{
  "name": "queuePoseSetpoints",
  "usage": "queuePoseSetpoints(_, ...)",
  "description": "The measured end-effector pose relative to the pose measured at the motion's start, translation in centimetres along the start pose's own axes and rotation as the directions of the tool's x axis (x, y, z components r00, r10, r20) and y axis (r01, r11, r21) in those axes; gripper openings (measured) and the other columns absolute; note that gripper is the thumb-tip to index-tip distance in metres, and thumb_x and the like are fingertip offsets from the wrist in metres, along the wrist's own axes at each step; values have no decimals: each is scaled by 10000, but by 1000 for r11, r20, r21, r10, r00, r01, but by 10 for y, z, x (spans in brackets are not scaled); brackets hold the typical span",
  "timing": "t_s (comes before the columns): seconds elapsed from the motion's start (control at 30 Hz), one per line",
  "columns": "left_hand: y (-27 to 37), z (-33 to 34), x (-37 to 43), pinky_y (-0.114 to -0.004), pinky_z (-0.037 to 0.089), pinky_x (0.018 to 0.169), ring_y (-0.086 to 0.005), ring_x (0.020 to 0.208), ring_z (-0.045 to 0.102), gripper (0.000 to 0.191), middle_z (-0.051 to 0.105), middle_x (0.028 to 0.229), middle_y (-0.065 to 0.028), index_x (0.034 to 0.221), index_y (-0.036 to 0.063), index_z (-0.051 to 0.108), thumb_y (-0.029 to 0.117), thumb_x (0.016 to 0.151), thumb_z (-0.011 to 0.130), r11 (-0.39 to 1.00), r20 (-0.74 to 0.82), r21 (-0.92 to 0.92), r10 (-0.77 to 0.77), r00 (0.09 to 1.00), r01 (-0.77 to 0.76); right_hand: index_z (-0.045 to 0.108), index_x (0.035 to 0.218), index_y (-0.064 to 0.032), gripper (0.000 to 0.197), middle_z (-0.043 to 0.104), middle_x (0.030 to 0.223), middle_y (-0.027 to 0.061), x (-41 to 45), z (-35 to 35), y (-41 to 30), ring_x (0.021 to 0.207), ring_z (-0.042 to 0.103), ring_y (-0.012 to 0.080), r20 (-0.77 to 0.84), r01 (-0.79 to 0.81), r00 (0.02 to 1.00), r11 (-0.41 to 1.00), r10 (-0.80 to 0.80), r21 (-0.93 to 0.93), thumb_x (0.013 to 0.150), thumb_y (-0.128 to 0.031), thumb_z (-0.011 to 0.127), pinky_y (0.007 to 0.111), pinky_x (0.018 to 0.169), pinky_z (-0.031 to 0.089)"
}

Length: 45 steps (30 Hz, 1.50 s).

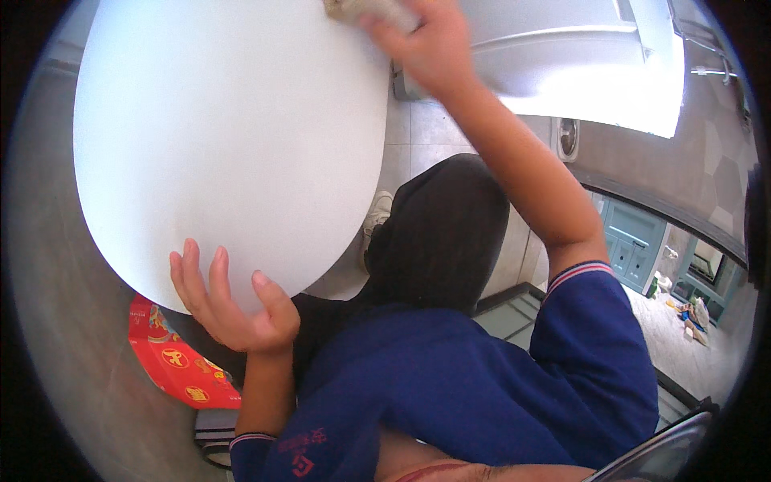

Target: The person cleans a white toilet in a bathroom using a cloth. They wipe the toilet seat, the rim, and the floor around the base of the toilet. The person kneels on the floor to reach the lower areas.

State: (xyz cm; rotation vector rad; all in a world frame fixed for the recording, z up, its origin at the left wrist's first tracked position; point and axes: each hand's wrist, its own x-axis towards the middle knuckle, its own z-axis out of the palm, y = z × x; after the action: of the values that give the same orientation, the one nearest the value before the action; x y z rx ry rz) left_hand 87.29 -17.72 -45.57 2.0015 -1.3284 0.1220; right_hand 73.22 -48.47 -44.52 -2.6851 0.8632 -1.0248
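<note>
A large smooth white panel with a rounded end (pixel 235 144) fills the upper left, right before me. At the top of the view, my right hand (pixel 430 45) grips a beige sponge or folded cloth (pixel 367 12) at the panel's right edge. That hand is blurred and partly cut off by the frame. My left hand (pixel 241 307) is over the panel's near edge with its fingers spread and nothing in them. Whether its fingertips touch the white surface, I cannot tell.
A glossy pale fixture (pixel 542 66) stands at the upper right, with a floor drain (pixel 567 138) near it. Below the panel lies a red printed bag (pixel 174 355). Through a doorway on the right show blue cabinets (pixel 632 235) and loose items (pixel 692 319) on the floor.
</note>
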Motion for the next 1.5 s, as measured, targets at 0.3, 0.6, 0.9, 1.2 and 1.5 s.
queuePoseSetpoints(0.3,-7,-3,-8,-566,371,1052,-480,1276,449,377,530,1336,-253,1187,-21,559,194,879,529,997,-9,-67,-32,999,31,659,955,-141,360,604,1028,74,-92,-31,-112,894,620,282,503,145,795,911,-340,387,602,-155,731,373,742,518)
queuePoseSetpoints(0.6,-4,0,-6,-527,374,1066,-446,1264,487,342,556,1313,-259,1152,-50,576,133,867,530,989,-29,-147,28,999,-32,674,1008,-56,272,626,1012,150,-6,13,5,935,610,339,122,112,987,993,-108,-33,768,-174,723,423,772,496)
queuePoseSetpoints(0.9,-12,6,-12,-515,407,1040,-434,1227,525,323,576,1286,-256,1149,-47,583,99,864,533,984,-58,-180,-9,998,-2,681,1171,-71,428,621,950,145,-79,-33,-68,855,635,308,361,-246,894,964,267,-103,767,-202,736,404,770,508)
queuePoseSetpoints(1.2,-11,2,-9,-488,430,1025,-424,1200,549,317,584,1274,-258,1143,-58,586,68,858,531,981,-54,-187,38,998,-47,694,1128,-120,370,626,914,151,-30,-12,-32,850,622,347,301,-225,908,946,291,-234,797,-282,712,430,731,496)
queuePoseSetpoints(1.5,-13,-2,-12,-486,426,1032,-419,1199,550,299,578,1281,-261,1127,-60,582,80,869,526,980,-43,-197,-4,999,-5,650,1047,-45,336,645,959,175,-76,-15,-64,906,626,375,310,-265,913,963,266,-45,761,-201,734,432,790,502)
